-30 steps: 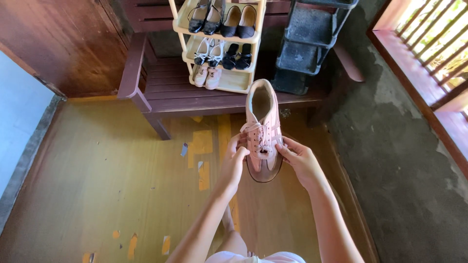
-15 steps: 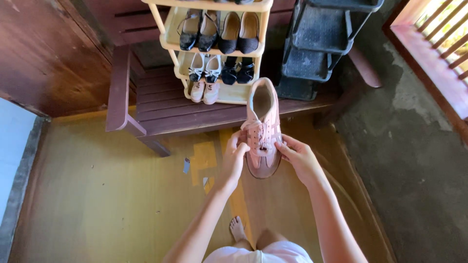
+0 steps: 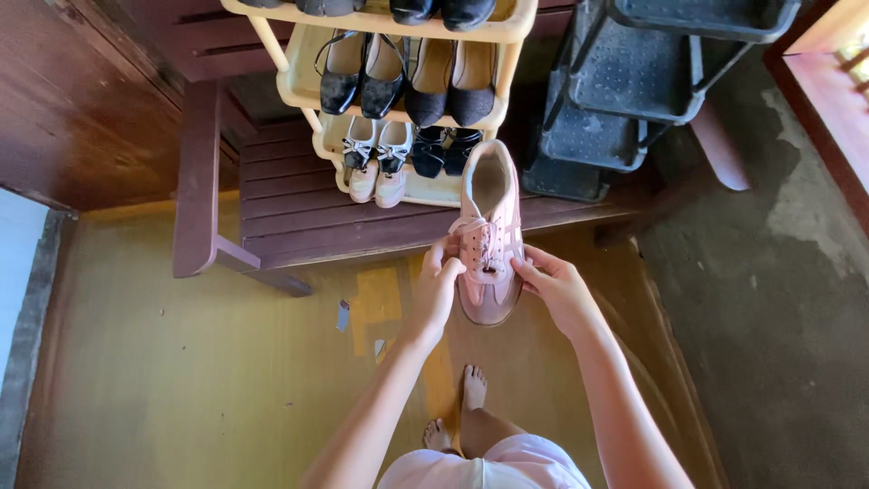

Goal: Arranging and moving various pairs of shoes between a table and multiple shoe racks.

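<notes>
Pink sneaker [image 3: 490, 237] held up in the air between both hands, toe toward the person, heel opening pointing away toward the shoe rack [image 3: 312, 89].

Head view: left hand [image 3: 439, 288] pinches the near left flank beside the laces, fingers curled and closed on the upper. Right hand [image 3: 554, 285] closes on the right flank at about the same level, thumb over the top edge. Each grip is clamped on the shoe; neither hand is open. The sneaker sits between the two grips, with most of its length, the heel and collar, reaching out beyond the fingers, and the brown toe cap just below them.

Handling, as a judgement: light, with a soft pliable upper that gives under pinching, and a stiffer sole. Not fragile, not slippery. The laces are loose enough to snag. Best hold looks to be the sides near the midfoot, or the sole and heel counter for firmer support.

Surroundings: the rack stands on a dark wooden bench [image 3: 272, 217] and carries black pumps and pale shoes. A black stepped rack [image 3: 625, 81] stands just beside it. Yellow floor [image 3: 181, 380] lies below, the person's bare feet on it.
</notes>
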